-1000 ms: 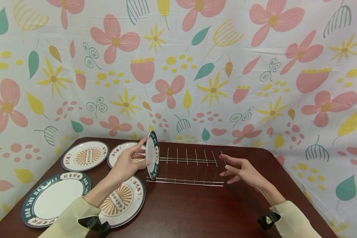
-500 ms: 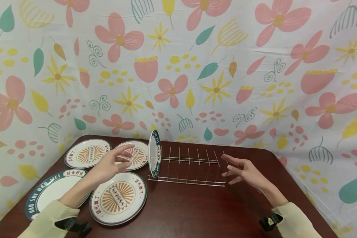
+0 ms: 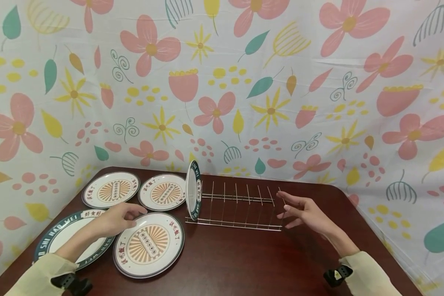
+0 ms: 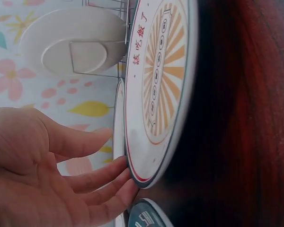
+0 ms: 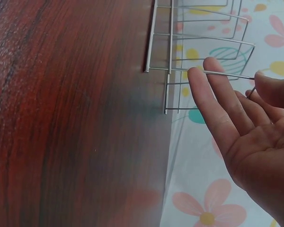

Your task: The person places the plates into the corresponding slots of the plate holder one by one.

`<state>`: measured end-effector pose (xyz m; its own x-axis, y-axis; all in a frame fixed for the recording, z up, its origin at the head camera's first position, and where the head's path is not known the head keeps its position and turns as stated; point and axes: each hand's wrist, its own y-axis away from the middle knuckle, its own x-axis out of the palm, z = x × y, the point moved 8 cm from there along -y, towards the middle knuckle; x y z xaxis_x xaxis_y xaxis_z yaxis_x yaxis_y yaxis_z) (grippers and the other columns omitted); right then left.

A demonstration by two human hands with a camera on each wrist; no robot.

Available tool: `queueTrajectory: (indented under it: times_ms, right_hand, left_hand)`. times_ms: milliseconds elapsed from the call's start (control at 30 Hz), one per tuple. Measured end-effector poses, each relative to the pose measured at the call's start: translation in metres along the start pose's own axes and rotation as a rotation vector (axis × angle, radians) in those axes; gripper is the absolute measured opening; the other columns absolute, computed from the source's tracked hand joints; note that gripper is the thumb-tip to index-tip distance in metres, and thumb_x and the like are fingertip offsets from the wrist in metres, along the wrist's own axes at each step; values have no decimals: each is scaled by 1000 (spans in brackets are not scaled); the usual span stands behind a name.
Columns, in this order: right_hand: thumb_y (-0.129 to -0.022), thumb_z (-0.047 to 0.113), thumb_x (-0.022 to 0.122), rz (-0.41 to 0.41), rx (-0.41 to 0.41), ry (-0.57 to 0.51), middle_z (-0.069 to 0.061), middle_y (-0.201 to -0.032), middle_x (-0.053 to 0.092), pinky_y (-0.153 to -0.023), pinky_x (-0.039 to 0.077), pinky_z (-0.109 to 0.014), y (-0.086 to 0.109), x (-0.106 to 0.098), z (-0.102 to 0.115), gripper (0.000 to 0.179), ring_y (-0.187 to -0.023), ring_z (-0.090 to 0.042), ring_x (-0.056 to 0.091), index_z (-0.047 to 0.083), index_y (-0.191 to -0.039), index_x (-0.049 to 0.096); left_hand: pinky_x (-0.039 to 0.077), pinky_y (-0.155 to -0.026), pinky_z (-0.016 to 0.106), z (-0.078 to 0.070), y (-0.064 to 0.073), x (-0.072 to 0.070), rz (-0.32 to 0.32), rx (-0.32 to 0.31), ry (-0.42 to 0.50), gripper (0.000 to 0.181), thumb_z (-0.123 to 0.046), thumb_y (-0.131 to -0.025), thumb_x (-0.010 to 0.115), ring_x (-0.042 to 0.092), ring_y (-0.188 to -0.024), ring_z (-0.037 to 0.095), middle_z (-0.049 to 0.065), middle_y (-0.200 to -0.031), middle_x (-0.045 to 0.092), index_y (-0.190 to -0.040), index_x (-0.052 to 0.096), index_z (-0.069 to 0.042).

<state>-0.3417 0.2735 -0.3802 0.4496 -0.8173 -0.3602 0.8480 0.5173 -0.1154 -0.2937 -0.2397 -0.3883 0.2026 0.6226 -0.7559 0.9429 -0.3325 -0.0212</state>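
Note:
My left hand point(image 3: 114, 220) is at the left rim of the nearest round plate point(image 3: 149, 246), which lies flat with an orange sunburst print. In the left wrist view its fingertips point(image 4: 128, 188) meet that plate's edge, the thumb held apart above. One plate point(image 3: 193, 191) with a dark green rim stands upright in the left end of a wire dish rack point(image 3: 234, 226). At the rack's right end, my right hand point(image 3: 306, 213) holds the end wire lightly, thumb at its upper corner and fingers alongside.
Two sunburst plates, one far left point(image 3: 111, 190) and one beside the rack point(image 3: 163, 192), lie flat at the back. A larger green-rimmed plate point(image 3: 53, 234) lies partly under my left forearm. A floral cloth point(image 3: 222, 82) hangs behind the dark wooden table point(image 3: 244, 263).
My left hand let go of the upright plate, leaving it standing in the rack, and moved left and down to the nearest flat plate. The right hand stays at the rack's end.

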Motion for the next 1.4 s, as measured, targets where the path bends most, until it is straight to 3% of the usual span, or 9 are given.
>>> queueTrajectory:
  times_ms: [100, 233, 367, 500, 733, 933, 1200, 1400]
  right_hand:
    - [-111, 11, 54, 7, -5, -11, -35, -165, 19, -76, 62, -57, 0, 2, 2, 60, -109, -34, 73, -9, -162, 27]
    - [-111, 10, 53, 11, -10, -22, -35, -166, 20, -75, 62, -55, 0, 3, 4, 60, -108, -31, 73, -9, -162, 27]
    - [-112, 9, 53, 14, -7, -19, -35, -166, 18, -75, 62, -56, 1, 3, 3, 59, -109, -32, 73, -9, -162, 26]
    - [-111, 11, 54, 7, 10, -12, -33, -166, 20, -77, 62, -56, -1, 2, 1, 60, -110, -33, 73, -7, -162, 27]
    - [-111, 11, 53, 0, -3, -4, -34, -166, 21, -76, 62, -55, -1, 0, 4, 59, -109, -32, 73, -7, -162, 29]
    - [-112, 10, 53, 6, -9, -1, -34, -166, 20, -76, 62, -55, -2, 1, 2, 59, -110, -34, 72, -8, -162, 28]
    - [-111, 10, 53, -7, -8, -2, -32, -166, 22, -76, 62, -55, -1, -1, 1, 59, -110, -34, 72, -6, -162, 29]
    - [-112, 10, 53, -1, -10, -7, -34, -165, 21, -76, 62, -55, 1, 1, 3, 59, -109, -34, 72, -7, -162, 28]
  left_hand:
    - [56, -77, 40, 3, 1, 2, 9, -9, 1, 34, 9, -90, 69, 64, -94, 24, 10, -105, 69, -123, 72, 3]
    - [54, -77, 39, 3, 1, 4, 4, -25, -4, 31, 9, -91, 67, 64, -96, 25, 14, -109, 71, -121, 73, 6]
    - [55, -84, 48, 2, 1, 9, 21, -57, -29, 28, 8, -92, 66, 64, -107, 37, 22, -118, 70, -119, 73, 9]
    - [54, -92, 57, 0, 3, 13, 43, -85, -24, 27, 5, -93, 67, 61, -117, 45, 23, -122, 69, -119, 74, 7]
    - [61, -74, 45, -4, 7, 19, 88, -144, 173, 39, 6, -90, 69, 69, -91, 27, 21, -121, 69, -128, 68, 11]
    - [63, -76, 47, -1, 16, 30, 78, -238, 326, 52, 11, -84, 67, 71, -92, 27, 19, -120, 66, -136, 62, 12]
    - [63, -65, 46, -4, 20, 48, 134, -204, 466, 64, 18, -82, 66, 71, -83, 27, 20, -122, 58, -145, 54, 12]
    - [64, -68, 46, -1, 22, 52, 159, -224, 512, 69, 17, -80, 69, 70, -87, 27, 20, -120, 56, -147, 54, 10]
